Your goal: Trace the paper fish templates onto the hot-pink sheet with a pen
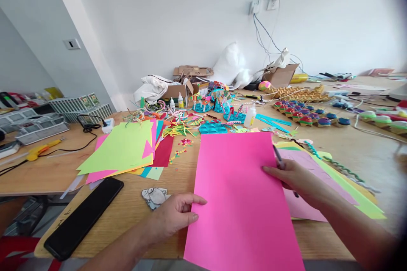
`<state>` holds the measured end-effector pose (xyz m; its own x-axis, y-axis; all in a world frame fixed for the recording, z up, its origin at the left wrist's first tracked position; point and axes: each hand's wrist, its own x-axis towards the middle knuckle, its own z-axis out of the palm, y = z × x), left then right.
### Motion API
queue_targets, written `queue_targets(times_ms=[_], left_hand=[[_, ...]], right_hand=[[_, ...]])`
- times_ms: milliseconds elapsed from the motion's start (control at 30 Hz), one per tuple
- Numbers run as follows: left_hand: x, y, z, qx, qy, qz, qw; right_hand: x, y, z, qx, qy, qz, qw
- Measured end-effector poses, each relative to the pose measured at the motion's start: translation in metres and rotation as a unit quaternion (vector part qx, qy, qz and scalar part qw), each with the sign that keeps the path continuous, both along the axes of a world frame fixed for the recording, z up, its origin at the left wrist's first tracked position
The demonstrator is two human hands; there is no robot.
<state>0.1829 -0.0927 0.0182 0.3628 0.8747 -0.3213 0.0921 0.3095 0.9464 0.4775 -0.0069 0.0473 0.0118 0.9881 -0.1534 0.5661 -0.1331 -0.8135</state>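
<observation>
A large bright pink sheet (pixel 238 203) is held up over the front of the table, its lower edge past the table's edge. My left hand (pixel 178 214) pinches its left edge between thumb and fingers. At its right edge my right hand (pixel 288 173) grips the sheet with the thumb on top, and a dark pen (pixel 279 156) is also in that hand. A grey and white fish cutout (pixel 155 197) lies just beyond my left hand. Beneath my right forearm is a light purple sheet (pixel 305 178) on top of yellow-green paper.
Stacked coloured paper (pixel 121 146) and a black phone (pixel 84 218) are on the left. A yellow glue gun (pixel 40 150) lies farther left. Toward the back stand a glue bottle (pixel 250 117), blue craft pieces (pixel 213 127) and painted egg cartons (pixel 308 114).
</observation>
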Motion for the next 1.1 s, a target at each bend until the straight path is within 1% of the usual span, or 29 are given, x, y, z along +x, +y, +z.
queue_targets(times_ms=[33,100,167,233,300,400,467,533,600,667,700,733,800,933,1000,1033,1100], left_hand=[[-0.001,0.002,-0.001,-0.005,0.007,-0.007,1.0],[-0.003,0.004,-0.004,-0.02,0.01,-0.024,0.999],[-0.005,0.002,-0.008,-0.035,0.002,-0.04,0.999],[-0.008,-0.002,-0.013,-0.036,-0.001,-0.048,0.998],[-0.01,-0.007,-0.021,-0.018,0.008,-0.045,0.999],[-0.012,-0.01,-0.03,0.046,0.045,-0.062,0.996],[-0.012,-0.008,-0.03,0.085,0.066,-0.087,0.99],[-0.013,-0.004,-0.024,0.099,0.086,-0.114,0.985],[-0.013,0.001,-0.016,0.086,0.122,-0.178,0.973],[-0.014,0.004,-0.01,0.072,0.145,-0.165,0.973],[-0.014,0.006,-0.01,0.067,0.154,-0.158,0.973],[-0.015,0.007,-0.011,0.06,0.16,-0.155,0.973],[-0.015,0.008,-0.019,0.055,0.162,-0.114,0.979],[-0.014,0.011,-0.041,0.005,0.038,-0.047,0.998],[-0.015,0.013,-0.048,-0.013,-0.021,-0.034,0.999],[-0.015,0.014,-0.051,-0.02,-0.044,-0.032,0.998],[-0.017,0.015,-0.054,-0.028,-0.073,-0.031,0.996]], right_hand=[[-0.006,0.004,0.001,-0.022,0.019,0.019,0.999],[-0.017,0.01,-0.002,-0.026,0.049,0.058,0.997],[-0.022,0.017,-0.008,-0.024,0.046,0.086,0.995],[-0.024,0.022,-0.016,-0.014,0.022,0.099,0.995],[-0.022,0.024,-0.022,-0.002,0.005,0.107,0.994],[-0.02,0.024,-0.024,0.004,0.007,0.125,0.992],[-0.02,0.023,-0.022,0.001,0.015,0.14,0.99],[-0.021,0.022,-0.021,-0.006,0.015,0.16,0.987],[-0.023,0.023,-0.021,-0.014,-0.007,0.179,0.984],[-0.025,0.026,-0.022,-0.017,-0.043,0.192,0.98],[-0.026,0.028,-0.022,-0.013,-0.06,0.195,0.979],[-0.027,0.031,-0.022,-0.007,-0.075,0.197,0.977],[-0.03,0.037,-0.021,0.013,-0.102,0.202,0.974],[-0.035,0.053,-0.015,0.054,-0.174,0.219,0.959],[-0.036,0.064,-0.014,0.069,-0.209,0.218,0.951],[-0.036,0.071,-0.013,0.08,-0.215,0.21,0.951],[-0.035,0.087,-0.013,0.077,-0.22,0.17,0.957]])
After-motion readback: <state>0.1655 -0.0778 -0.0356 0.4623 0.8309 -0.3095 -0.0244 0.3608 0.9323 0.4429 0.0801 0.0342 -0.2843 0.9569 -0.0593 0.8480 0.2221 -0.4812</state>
